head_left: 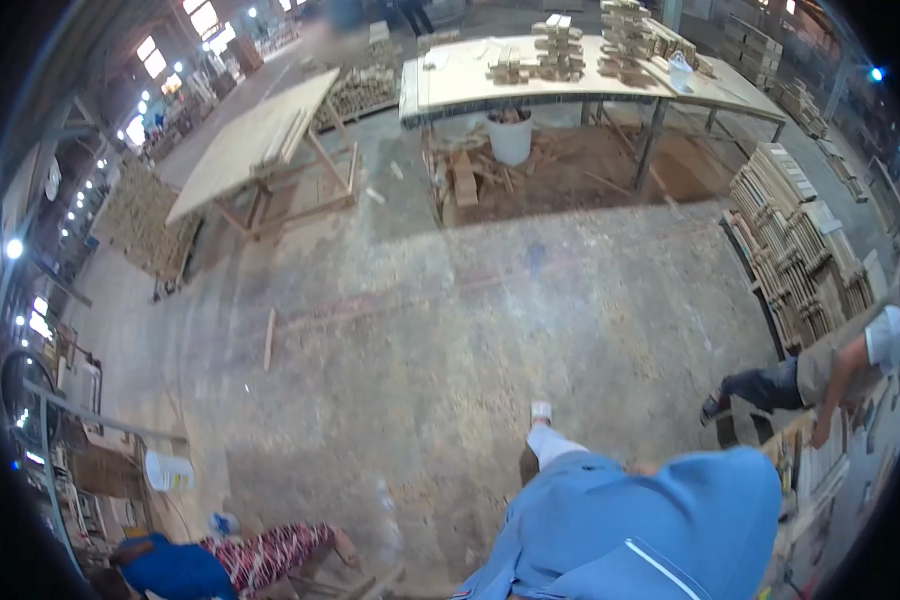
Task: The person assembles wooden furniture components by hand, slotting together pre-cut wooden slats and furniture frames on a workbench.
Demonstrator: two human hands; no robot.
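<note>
Neither of my hands shows; the blue shirt (pixel 640 530) I wear fills the lower right and may cover them. One of my legs, in a light trouser leg (pixel 555 443), reaches forward, with a pale shoe (pixel 541 411) on the concrete floor (pixel 420 330). What my hands hold or touch, if anything, cannot be seen.
Ahead stands a long table (pixel 450 85) with stacked wood pieces (pixel 558 50); beneath is a white bucket (pixel 510 138). A slanted board table (pixel 255 140) stands left, stacked slats (pixel 795 240) right. Co-workers in a blue top (pixel 175 570) and grey-tan clothing (pixel 830 365) flank me.
</note>
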